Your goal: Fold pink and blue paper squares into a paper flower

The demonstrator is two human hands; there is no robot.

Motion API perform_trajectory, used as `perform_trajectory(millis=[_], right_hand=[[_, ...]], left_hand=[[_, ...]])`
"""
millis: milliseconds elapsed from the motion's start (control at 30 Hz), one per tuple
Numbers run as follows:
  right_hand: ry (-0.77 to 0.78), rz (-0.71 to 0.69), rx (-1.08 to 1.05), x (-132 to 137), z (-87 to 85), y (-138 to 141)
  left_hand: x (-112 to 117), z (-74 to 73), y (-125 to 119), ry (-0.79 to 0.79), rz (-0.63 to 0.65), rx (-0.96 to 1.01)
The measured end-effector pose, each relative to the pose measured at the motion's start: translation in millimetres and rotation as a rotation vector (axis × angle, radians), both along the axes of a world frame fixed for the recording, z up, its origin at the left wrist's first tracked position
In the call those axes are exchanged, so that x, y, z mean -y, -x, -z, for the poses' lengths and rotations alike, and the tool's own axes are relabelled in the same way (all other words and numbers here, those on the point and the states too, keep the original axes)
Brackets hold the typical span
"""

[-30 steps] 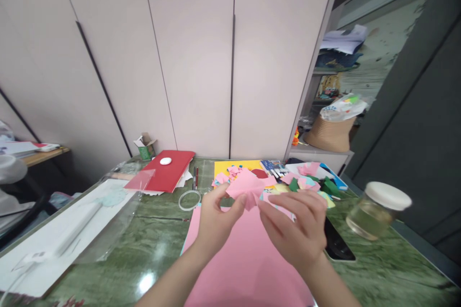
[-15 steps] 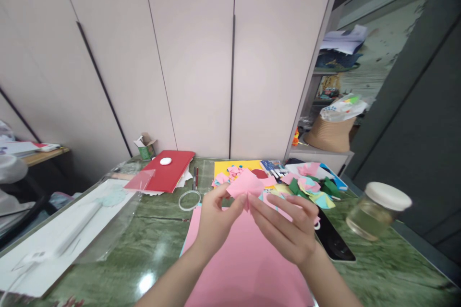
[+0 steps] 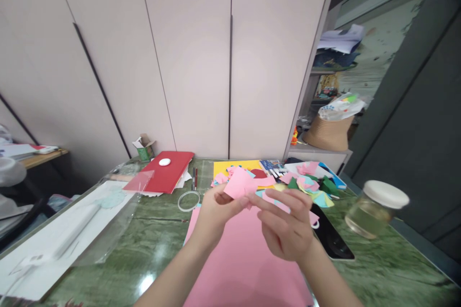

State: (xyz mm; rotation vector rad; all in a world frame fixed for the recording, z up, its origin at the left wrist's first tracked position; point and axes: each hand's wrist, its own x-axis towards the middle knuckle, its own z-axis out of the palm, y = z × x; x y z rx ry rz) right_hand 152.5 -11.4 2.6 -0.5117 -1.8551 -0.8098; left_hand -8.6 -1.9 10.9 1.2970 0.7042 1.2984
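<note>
A small folded pink paper is held up above the table, its flat upper part facing me. My left hand is closed on its lower left edge, the thumb in front and the fingers behind. At the paper's lower right, my right hand has its index fingertip on a fold by the left thumb. Its middle and ring fingers stick out, while the right thumb is mostly hidden. Below both hands lies a large pink paper sheet, with a light blue edge showing under it.
Coloured paper scraps and a yellow sheet lie behind the hands. To the right are a black phone and a lidded jar. A red folder, a clear ring and a white board lie left.
The folded paper has turned and shifted slightly left. My right hand's fingers have spread and bent more, and its index finger now reaches across toward the left thumb.
</note>
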Motion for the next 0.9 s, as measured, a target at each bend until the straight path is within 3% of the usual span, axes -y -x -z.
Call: perform_trajectory(millis=[67,200,300,367,533,700,900], right_hand=[[0.184,-0.085,-0.133,1.0,-0.7,1.0],[0.641,-0.097,-0.490,0.1,-2.9,3.4],[1.006,-0.209,-0.503,-4.4,-5.2,0.9],[1.163,-0.269,-0.458,-7.4,-5.9,-1.2],[1.208,-0.281,-0.597,-6.8,-6.2,1.7],[1.271,-0.366,-0.721,-3.0,-7.7,7.8],[1.250,-0.374,-0.730,-3.1,-9.8,4.9]], left_hand=[[-0.9,-1.7,-0.2,0.010,-0.017,-0.021],[-0.5,-6.1,-1.7,0.040,-0.022,-0.107],[1.7,-7.3,-3.7,-0.002,-0.017,-0.236],[2.8,-6.8,-4.8,-0.047,-0.046,-0.312],[2.4,-4.6,-4.6,-0.115,-0.127,-0.350],[2.8,-5.1,-3.4,-0.090,-0.086,-0.317],[-0.6,-3.0,-4.3,-0.019,-0.100,-0.135]])
